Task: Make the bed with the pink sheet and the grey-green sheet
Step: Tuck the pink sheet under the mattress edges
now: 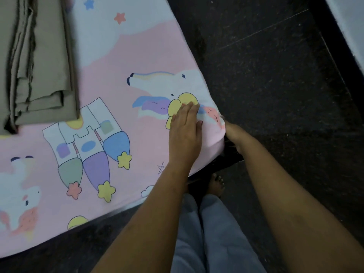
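Head view, looking down at one corner of a bed. The pink sheet (122, 56) lay spread flat over the mattress, reaching the corner and hanging over its edge. It was printed with a unicorn (167, 81), a cluster of rockets (88, 138), stars, clouds and moons. The grey-green sheet (49, 56) rested folded on top of the pink one at the upper left, its layered edges showing.

The left hand (185, 131) lay palm-down on the pink sheet just beside the corner, fingers straight and together, its grip holding nothing. The right hand (234, 133) reached the corner from the outer side and touched the hanging sheet there. Its fingers were hidden behind the fabric, so the state of its grip could not be told.

Surroundings: a dark speckled floor (275, 95) crossed by a thin pale line; a pale surface (350, 20) at the upper right edge. One bare foot (215, 186) and grey-blue trousers (216, 233) stood near the corner.
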Demonstrator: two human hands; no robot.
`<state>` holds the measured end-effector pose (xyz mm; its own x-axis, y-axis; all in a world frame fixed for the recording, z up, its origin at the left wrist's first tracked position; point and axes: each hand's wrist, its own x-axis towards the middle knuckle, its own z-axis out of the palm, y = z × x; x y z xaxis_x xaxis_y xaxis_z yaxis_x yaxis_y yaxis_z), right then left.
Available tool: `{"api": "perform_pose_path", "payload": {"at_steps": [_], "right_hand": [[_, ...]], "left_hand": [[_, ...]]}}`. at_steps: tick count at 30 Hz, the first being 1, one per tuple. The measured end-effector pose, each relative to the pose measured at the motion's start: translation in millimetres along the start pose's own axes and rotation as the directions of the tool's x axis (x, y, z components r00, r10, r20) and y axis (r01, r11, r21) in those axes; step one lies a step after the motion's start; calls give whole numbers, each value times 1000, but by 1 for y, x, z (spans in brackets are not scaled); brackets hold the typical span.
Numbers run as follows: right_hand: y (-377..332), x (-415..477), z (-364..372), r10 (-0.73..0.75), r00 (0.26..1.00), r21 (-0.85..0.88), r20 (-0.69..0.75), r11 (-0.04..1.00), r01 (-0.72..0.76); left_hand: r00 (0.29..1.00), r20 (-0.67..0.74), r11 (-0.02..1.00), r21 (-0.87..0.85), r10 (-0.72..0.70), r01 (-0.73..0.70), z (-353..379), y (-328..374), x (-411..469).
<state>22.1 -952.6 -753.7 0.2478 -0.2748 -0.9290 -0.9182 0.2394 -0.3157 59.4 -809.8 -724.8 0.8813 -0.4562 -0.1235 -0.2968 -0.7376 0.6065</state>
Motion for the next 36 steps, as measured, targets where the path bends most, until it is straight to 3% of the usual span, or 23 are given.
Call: {"api": "perform_pose_path", "payload": {"at_steps": [3, 6, 9, 13, 18, 23, 30, 36], "right_hand": [[-7, -18, -3, -62, 995, 126, -80, 989, 71], [-3, -38, -6, -255, 965, 208, -63, 942, 262], [9, -43, -2, -318, 947, 59, -49, 945, 320], [10, -44, 12, -329, 923, -265, -198, 925, 273], [19, -45, 33, -282, 887, -170, -366, 957, 234], [12, -44, 41, -347, 798, -325, -492, 924, 202], [11, -44, 42, -529, 688, -514, -496, 818, 258], [14, -48, 38, -452, 669, -447, -591, 873, 195]], "left_hand": [[999, 51, 998, 60, -13, 10, -5, -4, -10], [988, 152, 996, 84, -36, 24, -8, -5, -10], [974, 225, 995, 96, -29, 8, -13, -10, -4], [944, 330, 991, 117, 24, -66, -25, -16, -5], [941, 336, 988, 157, -42, -12, -52, -40, -32], [939, 334, 983, 184, -87, 25, -60, -57, -48], [949, 307, 981, 194, -70, 9, -52, -59, -47], [941, 331, 982, 189, -74, 11, -55, -57, -47]]}}
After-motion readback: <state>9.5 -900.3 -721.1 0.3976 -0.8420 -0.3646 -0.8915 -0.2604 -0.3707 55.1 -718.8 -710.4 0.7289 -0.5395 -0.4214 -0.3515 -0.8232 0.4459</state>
